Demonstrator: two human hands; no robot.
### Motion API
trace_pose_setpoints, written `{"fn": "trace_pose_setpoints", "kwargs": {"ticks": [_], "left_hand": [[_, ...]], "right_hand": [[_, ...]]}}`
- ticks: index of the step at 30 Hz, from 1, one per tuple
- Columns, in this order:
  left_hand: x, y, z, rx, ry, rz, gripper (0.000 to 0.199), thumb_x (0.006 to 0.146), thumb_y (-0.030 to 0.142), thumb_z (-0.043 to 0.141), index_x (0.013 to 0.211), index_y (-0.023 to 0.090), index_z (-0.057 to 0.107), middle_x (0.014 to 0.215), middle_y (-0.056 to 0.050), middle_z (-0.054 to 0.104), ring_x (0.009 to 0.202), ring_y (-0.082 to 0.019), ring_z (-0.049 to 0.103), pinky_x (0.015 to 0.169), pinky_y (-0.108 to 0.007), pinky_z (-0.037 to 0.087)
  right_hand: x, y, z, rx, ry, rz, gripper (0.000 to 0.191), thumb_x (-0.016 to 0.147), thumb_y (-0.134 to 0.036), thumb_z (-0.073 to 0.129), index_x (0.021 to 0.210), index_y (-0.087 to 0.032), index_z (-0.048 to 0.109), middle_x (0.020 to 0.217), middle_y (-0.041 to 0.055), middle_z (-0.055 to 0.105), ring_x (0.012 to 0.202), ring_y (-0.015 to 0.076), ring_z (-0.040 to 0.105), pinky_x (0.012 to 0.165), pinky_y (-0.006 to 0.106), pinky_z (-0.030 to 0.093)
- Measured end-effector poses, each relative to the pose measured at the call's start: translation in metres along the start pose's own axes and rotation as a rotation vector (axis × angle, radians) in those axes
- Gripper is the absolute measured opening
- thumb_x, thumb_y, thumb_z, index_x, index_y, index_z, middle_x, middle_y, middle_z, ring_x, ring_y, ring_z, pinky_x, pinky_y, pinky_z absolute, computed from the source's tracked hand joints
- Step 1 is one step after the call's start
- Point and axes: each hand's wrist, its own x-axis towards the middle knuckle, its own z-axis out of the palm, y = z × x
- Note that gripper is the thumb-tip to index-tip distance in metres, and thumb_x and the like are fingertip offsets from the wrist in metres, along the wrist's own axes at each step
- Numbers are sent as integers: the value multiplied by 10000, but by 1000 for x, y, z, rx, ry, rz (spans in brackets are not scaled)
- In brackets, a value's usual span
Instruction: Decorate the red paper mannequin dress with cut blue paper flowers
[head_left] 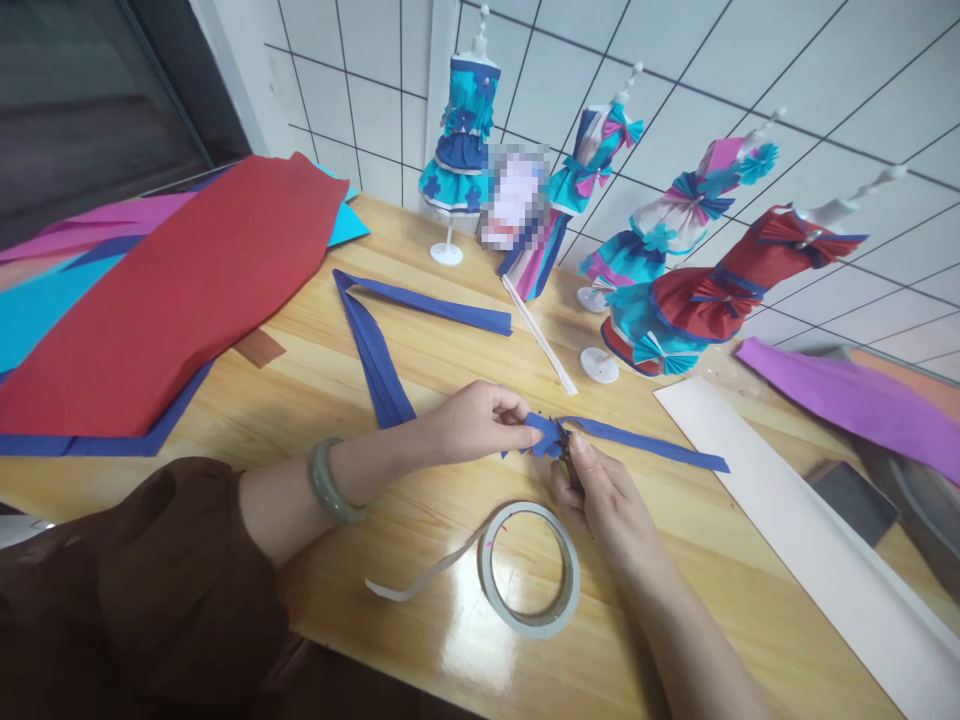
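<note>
Near the middle of the table, my left hand pinches a small piece of blue paper with cut, uneven edges. My right hand is closed round small dark scissors, whose blades meet the right side of that piece. Small blue scraps lie just under it. Behind my right hand a narrow blue strip runs to the right. A folded blue strip lies beyond my left hand. Closer to me is a roll of tape with its loose end trailing left.
Red paper covers other coloured sheets at the left. Several dress forms in paper dresses, one blue and one red, stand along the tiled wall. A white sheet, a dark phone and purple paper lie right.
</note>
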Motion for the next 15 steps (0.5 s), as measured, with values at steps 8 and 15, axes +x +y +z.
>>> {"fn": "trace_pose_setpoints", "kwargs": {"ticks": [8, 15], "left_hand": [[0, 0, 0, -4, 5, 2, 199, 715, 308, 580, 640, 129, 532, 589, 46, 478, 561, -64, 422, 539, -198, 318], [1, 1, 0, -1, 49, -8, 166, 717, 284, 584, 678, 123, 569, 635, 8, 567, 597, -84, 488, 577, -208, 379]], "right_hand": [[1, 1, 0, 7, -5, -9, 510, 898, -525, 255, 505, -208, 332, 433, -47, 304, 404, 98, 278, 422, 258, 217], [0, 0, 0, -19, 9, -13, 515, 893, -536, 256, 504, -206, 330, 434, -45, 307, 404, 95, 277, 420, 259, 214]]}}
